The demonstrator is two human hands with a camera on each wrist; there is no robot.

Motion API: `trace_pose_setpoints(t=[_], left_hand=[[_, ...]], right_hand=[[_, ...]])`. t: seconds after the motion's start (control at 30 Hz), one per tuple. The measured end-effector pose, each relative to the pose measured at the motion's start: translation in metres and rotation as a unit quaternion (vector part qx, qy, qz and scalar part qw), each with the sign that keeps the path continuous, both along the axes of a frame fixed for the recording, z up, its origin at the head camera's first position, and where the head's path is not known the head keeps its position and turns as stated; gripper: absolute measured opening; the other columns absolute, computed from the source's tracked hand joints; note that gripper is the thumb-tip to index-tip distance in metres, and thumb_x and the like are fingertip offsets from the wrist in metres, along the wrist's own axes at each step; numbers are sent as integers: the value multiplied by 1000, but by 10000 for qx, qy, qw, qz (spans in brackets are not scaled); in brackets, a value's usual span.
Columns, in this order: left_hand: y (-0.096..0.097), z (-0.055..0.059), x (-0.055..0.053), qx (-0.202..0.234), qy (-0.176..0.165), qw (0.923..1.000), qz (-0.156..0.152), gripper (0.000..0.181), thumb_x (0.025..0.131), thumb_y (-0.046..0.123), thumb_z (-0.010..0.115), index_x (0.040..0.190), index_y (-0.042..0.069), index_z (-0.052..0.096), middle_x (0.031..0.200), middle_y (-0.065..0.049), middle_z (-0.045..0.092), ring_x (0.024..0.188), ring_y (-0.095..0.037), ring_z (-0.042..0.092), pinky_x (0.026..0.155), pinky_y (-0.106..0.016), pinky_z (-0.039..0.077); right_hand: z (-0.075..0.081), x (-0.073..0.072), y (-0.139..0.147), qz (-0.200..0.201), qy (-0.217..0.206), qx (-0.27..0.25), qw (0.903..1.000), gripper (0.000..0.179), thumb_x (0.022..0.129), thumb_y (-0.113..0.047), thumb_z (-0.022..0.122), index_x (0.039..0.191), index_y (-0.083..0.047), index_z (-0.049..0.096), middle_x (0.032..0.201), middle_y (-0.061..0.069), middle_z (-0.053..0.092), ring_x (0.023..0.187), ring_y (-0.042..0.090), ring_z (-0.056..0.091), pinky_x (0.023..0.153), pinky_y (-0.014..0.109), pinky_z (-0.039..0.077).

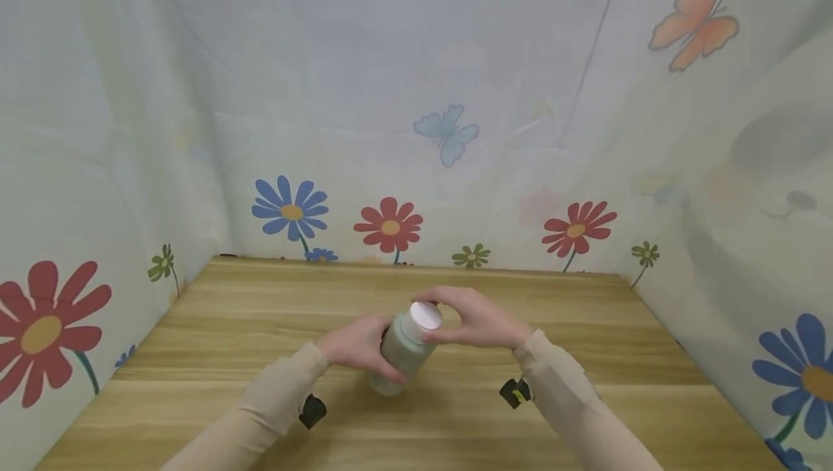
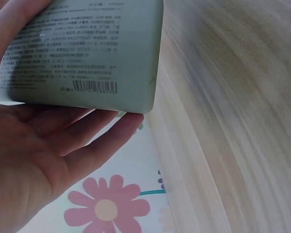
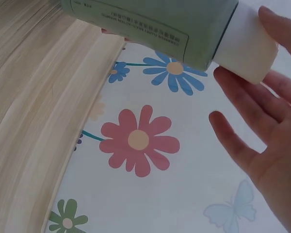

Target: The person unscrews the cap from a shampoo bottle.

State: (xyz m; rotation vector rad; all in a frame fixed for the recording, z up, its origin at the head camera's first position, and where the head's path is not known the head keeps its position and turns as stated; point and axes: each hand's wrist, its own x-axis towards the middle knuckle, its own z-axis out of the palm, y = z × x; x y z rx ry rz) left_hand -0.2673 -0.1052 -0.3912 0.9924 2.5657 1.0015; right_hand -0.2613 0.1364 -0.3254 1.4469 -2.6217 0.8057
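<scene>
A pale green shampoo bottle [image 1: 405, 349] with a white cap [image 1: 426, 316] is held tilted above the table, its cap end up and to the right in the head view. My left hand [image 1: 360, 346] grips the bottle's body, thumb across the near side. Printed text and a barcode [image 2: 95, 87] show on the label in the left wrist view. With thumb and fingers, my right hand [image 1: 473, 317] pinches the white cap, which sits on the bottle's neck. In the right wrist view the little finger stands off from the cap [image 3: 246, 43].
Beneath the hands lies a wood-grain table [image 1: 273, 297]. A white curtain [image 1: 364, 58] printed with flowers and butterflies hangs behind it and along both sides. Dark straps [image 1: 515, 393] show near the wrists.
</scene>
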Motion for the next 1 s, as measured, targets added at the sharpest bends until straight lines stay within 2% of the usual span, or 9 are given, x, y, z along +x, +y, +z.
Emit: trace_pose_setpoints(t=[0.17, 0.33, 0.53, 0.7, 0.83, 1.0], left_hand=[[2, -2, -2, -72, 82, 9999, -84, 66, 66, 37, 87, 120, 13, 57, 111, 3, 66, 97, -11, 62, 86, -32, 51], [2, 0, -2, 18, -113, 9999, -63, 68, 67, 35, 87, 123, 14, 54, 115, 2, 65, 101, -12, 61, 89, -34, 51], [4, 4, -4, -19, -338, 9994, 120, 69, 70, 35, 85, 127, 14, 52, 119, 1, 63, 106, -15, 60, 93, -40, 50], [3, 6, -5, 21, -262, 9994, 215, 69, 68, 35, 86, 125, 14, 54, 119, 0, 64, 106, -15, 60, 94, -40, 50], [2, 5, -5, -32, -252, 9995, 160, 68, 69, 35, 86, 125, 13, 54, 117, 1, 64, 105, -15, 60, 93, -39, 50], [3, 4, -7, -90, -238, 9996, 117, 68, 68, 36, 86, 123, 13, 55, 115, 1, 65, 102, -14, 61, 90, -38, 51]], right_hand=[[0, -3, 3, 339, 11, 96, 9994, 53, 86, -24, 73, 135, -13, 53, 132, 1, 61, 119, 14, 58, 101, 34, 48], [1, -2, 4, 308, -150, 77, 9994, 59, 87, -22, 72, 139, -10, 48, 134, 2, 59, 121, 16, 56, 103, 38, 47], [4, 0, 8, -96, -357, -232, 9990, 70, 86, -25, 73, 145, -12, 38, 125, 2, 62, 116, 17, 57, 99, 46, 48], [3, 0, 7, -534, -255, -269, 9979, 58, 86, -35, 73, 136, -17, 51, 118, -5, 65, 106, 11, 59, 92, 40, 51], [0, 1, 5, -783, -313, -144, 9963, 47, 84, -40, 73, 125, -21, 59, 111, -10, 66, 100, 7, 59, 90, 38, 51], [1, 4, 4, -755, -397, -159, 9962, 44, 84, -36, 74, 122, -18, 60, 110, -8, 66, 100, 10, 59, 89, 42, 52]])
